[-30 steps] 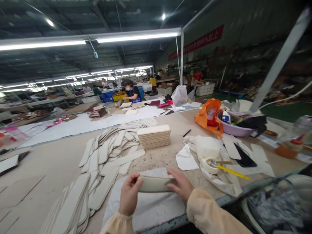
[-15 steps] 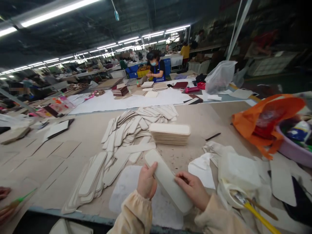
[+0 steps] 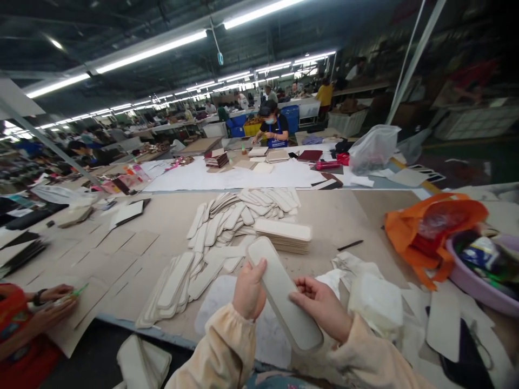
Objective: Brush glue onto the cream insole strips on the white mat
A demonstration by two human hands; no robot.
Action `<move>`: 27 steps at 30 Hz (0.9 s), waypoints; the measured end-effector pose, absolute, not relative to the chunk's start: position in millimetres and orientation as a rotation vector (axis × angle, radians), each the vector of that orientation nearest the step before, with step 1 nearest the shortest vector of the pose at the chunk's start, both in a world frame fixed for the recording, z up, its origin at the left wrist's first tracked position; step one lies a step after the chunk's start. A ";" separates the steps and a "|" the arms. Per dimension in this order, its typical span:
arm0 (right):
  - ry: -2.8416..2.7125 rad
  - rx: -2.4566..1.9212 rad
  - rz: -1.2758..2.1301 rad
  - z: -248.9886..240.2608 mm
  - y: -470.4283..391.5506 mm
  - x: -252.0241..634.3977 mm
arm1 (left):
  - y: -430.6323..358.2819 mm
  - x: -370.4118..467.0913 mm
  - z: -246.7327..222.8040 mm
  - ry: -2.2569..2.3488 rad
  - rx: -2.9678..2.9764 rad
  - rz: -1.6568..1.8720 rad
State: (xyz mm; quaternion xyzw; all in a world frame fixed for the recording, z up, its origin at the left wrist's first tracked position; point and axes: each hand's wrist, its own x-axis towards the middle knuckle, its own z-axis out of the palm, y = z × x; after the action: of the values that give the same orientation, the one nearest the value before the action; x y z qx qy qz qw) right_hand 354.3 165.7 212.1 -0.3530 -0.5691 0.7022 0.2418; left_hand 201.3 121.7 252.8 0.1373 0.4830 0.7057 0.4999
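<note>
A long off-white panel with rounded ends (image 3: 279,294) is held tilted in front of me, above the table. My left hand (image 3: 248,290) grips its left edge near the upper end, thumb on the face. On the right edge, the thumb and fingers of my right hand (image 3: 322,307) pinch it about halfway down. Behind the panel stands a neat stack of similar panels (image 3: 284,229). A loose heap of panels (image 3: 231,219) lies left of that stack, and a fanned row (image 3: 174,283) lies closer to me. A pale sheet (image 3: 217,302) sits under my hands.
At right are a dark pen-like stick (image 3: 350,245), a white block-like bundle (image 3: 377,302), an orange bag (image 3: 421,232) and a purple basin (image 3: 482,283). A co-worker's hands (image 3: 57,302) work at far left. More panels (image 3: 141,362) lie below the table edge. Another person (image 3: 273,129) sits opposite.
My view has tilted up and turned left, bringing the co-worker's arms at left further into sight. The panel stays in both hands, now more raised toward me.
</note>
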 end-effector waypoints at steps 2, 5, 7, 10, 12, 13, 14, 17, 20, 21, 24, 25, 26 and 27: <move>-1.567 -0.961 1.914 214.8 165.9 353.4 | 122.1 202.2 259.1 1.151 0.310 1.721; -1.572 -0.946 1.899 216.5 166.9 350.5 | 123.6 201.1 267.5 1.129 0.289 1.730; -1.554 -0.939 1.890 217.9 167.7 347.3 | 125.2 198.1 271.6 1.108 0.276 1.732; -1.519 -0.941 1.891 221.3 168.4 340.6 | 128.7 190.4 275.2 1.068 0.275 1.729; -1.500 -0.950 1.887 224.4 168.5 335.6 | 131.8 184.1 276.3 1.046 0.280 1.713; -1.492 -0.955 1.878 225.9 168.5 333.1 | 133.5 180.8 276.6 1.038 0.278 1.702; -1.486 -0.960 1.868 227.2 168.6 330.7 | 135.3 177.4 276.7 1.031 0.276 1.690; -1.467 -0.959 1.838 229.7 168.9 324.5 | 141.1 167.2 275.2 1.028 0.255 1.666; -1.423 -0.928 1.897 228.4 169.8 321.7 | 147.5 157.2 271.3 1.021 0.223 1.630; -1.403 -0.915 1.936 227.3 170.1 321.5 | 149.8 154.0 269.9 1.012 0.212 1.620; -1.345 -0.888 2.045 223.3 170.9 321.9 | 156.5 145.8 266.8 0.992 0.169 1.612; -1.334 -0.894 2.063 222.3 171.0 321.7 | 158.6 143.4 266.3 0.991 0.153 1.614; -1.328 -0.908 2.070 221.6 171.0 321.1 | 160.6 141.3 266.0 0.991 0.137 1.615; -1.328 -0.928 2.070 221.3 171.1 320.0 | 162.5 139.3 265.8 0.991 0.123 1.616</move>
State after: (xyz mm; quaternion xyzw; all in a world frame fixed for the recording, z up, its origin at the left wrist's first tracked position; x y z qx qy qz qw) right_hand 320.0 171.1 221.3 -0.3416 -0.4885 0.7618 0.2536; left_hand 139.3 162.5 265.8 0.0526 0.4245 0.6918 0.5818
